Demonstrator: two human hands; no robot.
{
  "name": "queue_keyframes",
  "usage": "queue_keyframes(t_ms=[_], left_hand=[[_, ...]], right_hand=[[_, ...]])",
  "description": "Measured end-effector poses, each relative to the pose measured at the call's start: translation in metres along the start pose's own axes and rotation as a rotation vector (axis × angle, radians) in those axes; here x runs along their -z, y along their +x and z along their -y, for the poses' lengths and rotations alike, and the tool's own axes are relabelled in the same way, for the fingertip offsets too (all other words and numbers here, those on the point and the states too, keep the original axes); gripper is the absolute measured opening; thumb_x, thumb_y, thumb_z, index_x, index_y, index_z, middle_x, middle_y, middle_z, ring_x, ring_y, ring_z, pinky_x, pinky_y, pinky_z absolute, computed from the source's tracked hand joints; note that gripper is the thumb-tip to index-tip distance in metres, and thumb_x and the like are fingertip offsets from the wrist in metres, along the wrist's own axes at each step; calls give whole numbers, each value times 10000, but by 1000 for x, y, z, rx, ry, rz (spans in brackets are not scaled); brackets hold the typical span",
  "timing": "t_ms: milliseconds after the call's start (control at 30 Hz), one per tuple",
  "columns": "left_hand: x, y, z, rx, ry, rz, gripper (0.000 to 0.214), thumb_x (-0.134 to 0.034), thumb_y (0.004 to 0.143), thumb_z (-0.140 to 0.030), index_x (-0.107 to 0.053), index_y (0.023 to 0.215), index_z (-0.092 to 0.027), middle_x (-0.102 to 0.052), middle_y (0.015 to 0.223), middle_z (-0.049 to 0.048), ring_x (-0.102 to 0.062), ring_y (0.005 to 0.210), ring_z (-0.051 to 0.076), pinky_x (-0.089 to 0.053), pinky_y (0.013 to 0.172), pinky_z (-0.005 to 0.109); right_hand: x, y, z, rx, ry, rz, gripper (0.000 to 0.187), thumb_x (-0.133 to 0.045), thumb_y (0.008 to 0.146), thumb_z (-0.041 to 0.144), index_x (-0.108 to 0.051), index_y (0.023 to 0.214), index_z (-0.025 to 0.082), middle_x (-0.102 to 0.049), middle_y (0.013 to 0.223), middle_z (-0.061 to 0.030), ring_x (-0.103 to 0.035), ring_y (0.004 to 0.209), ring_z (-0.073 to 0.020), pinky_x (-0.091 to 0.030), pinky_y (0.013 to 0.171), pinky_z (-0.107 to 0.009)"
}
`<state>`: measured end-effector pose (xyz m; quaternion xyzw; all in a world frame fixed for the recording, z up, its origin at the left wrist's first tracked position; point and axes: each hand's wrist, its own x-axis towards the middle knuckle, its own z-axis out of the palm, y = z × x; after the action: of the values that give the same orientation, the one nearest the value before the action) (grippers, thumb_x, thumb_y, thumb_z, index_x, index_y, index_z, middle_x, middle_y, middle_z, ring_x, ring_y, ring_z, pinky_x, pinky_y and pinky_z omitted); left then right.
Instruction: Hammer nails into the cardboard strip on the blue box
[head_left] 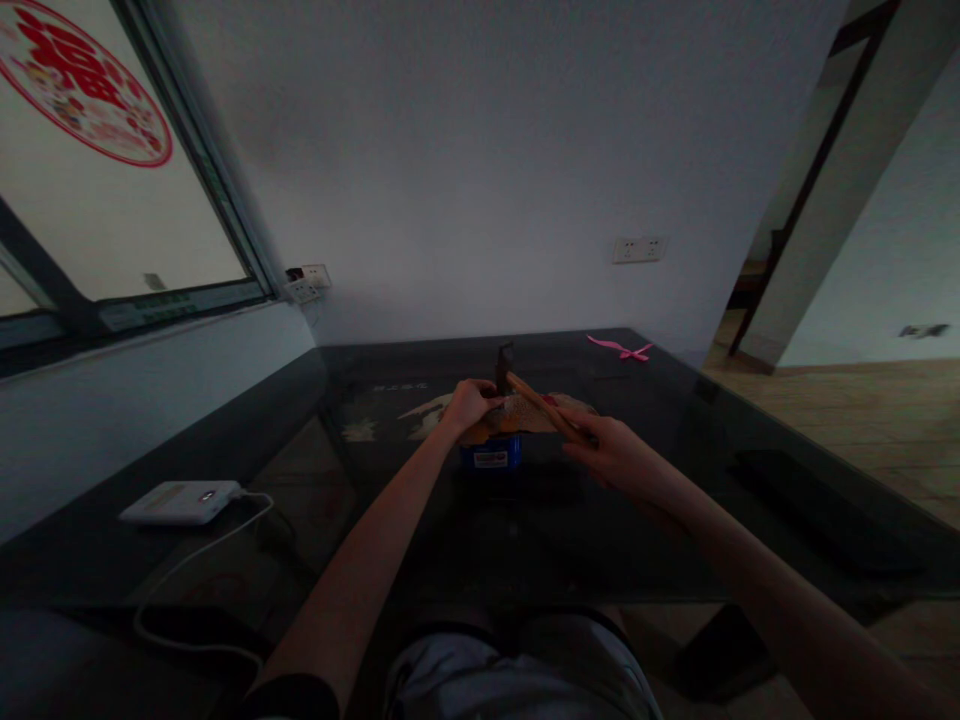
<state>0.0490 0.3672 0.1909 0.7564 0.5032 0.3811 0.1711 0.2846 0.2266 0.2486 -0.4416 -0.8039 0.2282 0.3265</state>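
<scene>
My right hand [600, 446] is wrapped round the wooden handle of a hammer [541, 404]. The dark hammer head [505, 368] stands up at the far end of the handle, close to my left fingers. My left hand [474, 400] is closed, thumb and fingers together over a ragged, tan-brown flat piece [517, 414]. What it pinches is too small and dark to make out. That piece lies on top of a blue container [491, 454] with a pale label, on the dark table. Part of the piece is hidden under my hands and the hammer.
On the dark glossy table [420, 540], a white power bank [184, 502] with a white cable lies at the left. A pink strip [621, 348] lies at the far right. A dark flat object [821, 510] rests near the right edge. Behind the table rises a wall [465, 200].
</scene>
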Motion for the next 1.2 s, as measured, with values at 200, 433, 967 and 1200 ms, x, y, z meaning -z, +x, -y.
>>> queue_keyframes(t_ms=[200,433,967,1200], left_hand=[[0,1,0,-6,21,21,147,-643,736,-245,-720,824,-155,-720,808,52,-644,723,163,-487,680,263],[1,-1,-3,-73,135,-28,190,-657,737,-331,-701,752,-147,-698,745,48,-622,677,155,-468,657,252],[35,-77,-36,-227,71,-225,191,-513,851,-288,-634,951,-179,-659,919,52,-608,812,139,-475,768,245],[8,-113,-22,-322,120,436,159,-552,824,-289,-670,855,-187,-681,838,34,-615,767,136,-442,733,220]], right_hand=[[-1,-1,-5,-27,72,12,522,-542,737,161,-559,1258,169,-666,826,-67,-579,592,-155,-467,555,-276],[-1,-7,-8,-169,327,3,636,-530,765,251,-399,1378,147,-544,601,29,-424,364,-75,-351,357,-198],[-32,-6,-61,-193,854,-228,709,-632,712,349,-401,1342,120,-482,563,70,-361,334,-43,-283,327,-200],[-38,-4,-68,-180,918,-234,677,-649,703,332,-422,1303,118,-503,607,67,-376,332,-33,-278,319,-194]])
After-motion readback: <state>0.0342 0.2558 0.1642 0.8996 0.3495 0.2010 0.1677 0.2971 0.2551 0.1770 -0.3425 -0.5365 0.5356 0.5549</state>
